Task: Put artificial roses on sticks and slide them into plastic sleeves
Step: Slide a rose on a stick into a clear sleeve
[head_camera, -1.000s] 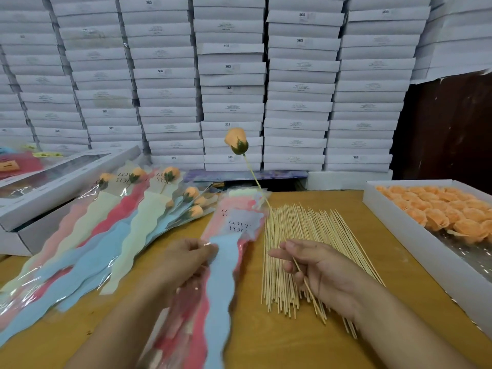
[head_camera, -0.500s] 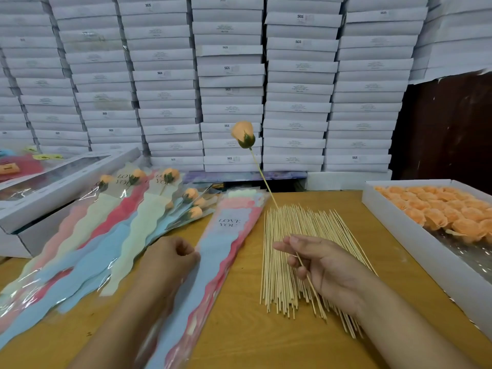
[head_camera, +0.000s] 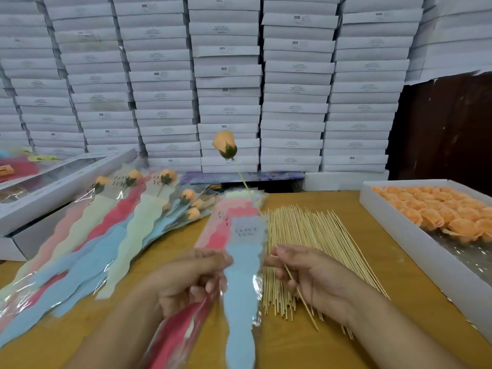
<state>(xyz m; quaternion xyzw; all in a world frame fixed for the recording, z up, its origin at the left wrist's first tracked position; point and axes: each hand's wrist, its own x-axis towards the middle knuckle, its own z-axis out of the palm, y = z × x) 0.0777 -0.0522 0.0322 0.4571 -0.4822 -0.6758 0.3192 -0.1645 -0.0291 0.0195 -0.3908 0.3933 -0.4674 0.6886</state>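
Note:
My right hand (head_camera: 314, 278) pinches a thin wooden stick that carries an orange rose (head_camera: 225, 145) at its top, held up over the table. The stick slants up to the left, its upper part running behind the top of a blue plastic sleeve (head_camera: 241, 283). My left hand (head_camera: 191, 278) grips that sleeve at its left edge and holds it lifted above the pile of empty sleeves (head_camera: 223, 217). A loose heap of bare sticks (head_camera: 316, 235) lies on the wooden table under my right hand.
Finished sleeved roses (head_camera: 111, 222) fan out on the left. A white tray (head_camera: 415, 235) of orange rose heads (head_camera: 436, 209) stands at the right. White flat boxes (head_camera: 42, 193) sit at far left, and a wall of stacked white boxes (head_camera: 229, 75) closes the back.
My left hand has picked a blue sleeve off the pile and lifted it. My right hand swung the rose on its stick to the left, toward the sleeve's top.

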